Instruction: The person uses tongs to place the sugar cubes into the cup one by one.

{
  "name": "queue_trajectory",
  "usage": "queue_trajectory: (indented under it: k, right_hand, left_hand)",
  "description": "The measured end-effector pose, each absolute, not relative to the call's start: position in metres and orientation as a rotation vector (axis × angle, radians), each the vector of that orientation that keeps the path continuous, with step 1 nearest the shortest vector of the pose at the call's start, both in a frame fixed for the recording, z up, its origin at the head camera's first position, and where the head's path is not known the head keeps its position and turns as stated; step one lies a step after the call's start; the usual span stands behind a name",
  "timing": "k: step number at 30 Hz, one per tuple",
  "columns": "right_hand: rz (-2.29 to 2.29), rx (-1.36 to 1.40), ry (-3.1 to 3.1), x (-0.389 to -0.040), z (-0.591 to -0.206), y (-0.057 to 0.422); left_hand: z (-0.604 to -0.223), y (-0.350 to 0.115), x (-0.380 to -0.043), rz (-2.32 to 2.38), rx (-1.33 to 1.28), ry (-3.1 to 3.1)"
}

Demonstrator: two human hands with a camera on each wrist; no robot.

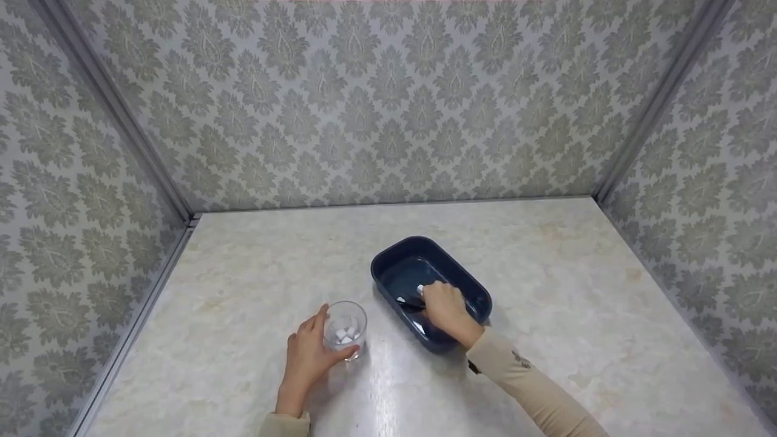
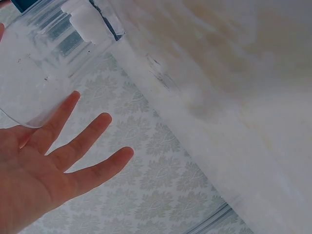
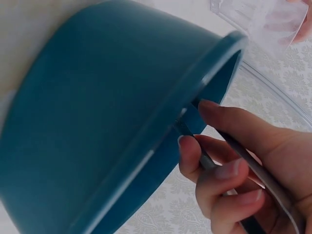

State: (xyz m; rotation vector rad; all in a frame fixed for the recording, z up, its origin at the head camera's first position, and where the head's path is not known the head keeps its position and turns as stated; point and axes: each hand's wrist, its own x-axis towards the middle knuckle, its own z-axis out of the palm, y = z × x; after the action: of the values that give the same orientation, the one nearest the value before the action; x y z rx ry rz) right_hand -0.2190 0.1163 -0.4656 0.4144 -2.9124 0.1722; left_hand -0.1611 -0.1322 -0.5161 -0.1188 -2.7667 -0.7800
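We've got a glass (image 1: 364, 321) left, tongs (image 3: 269, 185) right.
Left hand (image 1: 311, 352): thumb and fingers round it, white cubes (image 1: 346, 334) inside. Right hand (image 1: 448, 306): fingers pinching, blue basin (image 3: 97, 107) beneath them. Sleeve mark (image 1: 521, 359) too small to read.

One glass (image 1: 359, 317), one basin (image 1: 458, 265), one pair of tongs (image 3: 261, 173) and several white cubes (image 1: 346, 334) show.

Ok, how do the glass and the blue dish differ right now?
The glass is clear; the dish is dark blue and opaque. The glass is small and round-mouthed; the dish is larger, a rounded rectangle. The left hand touches the glass, while the right hand works in the dish with tongs. Both are open-topped, on the table.
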Motion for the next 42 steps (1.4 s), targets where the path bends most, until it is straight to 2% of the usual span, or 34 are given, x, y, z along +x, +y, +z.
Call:
queue_trajectory:
  k: [42]
  right_hand:
    - [0.328, 0.322, -2.872, -0.207, -0.448, 0.150]
  left_hand:
    - [-0.515, -0.133, -0.160, -0.784, -0.125, -2.749]
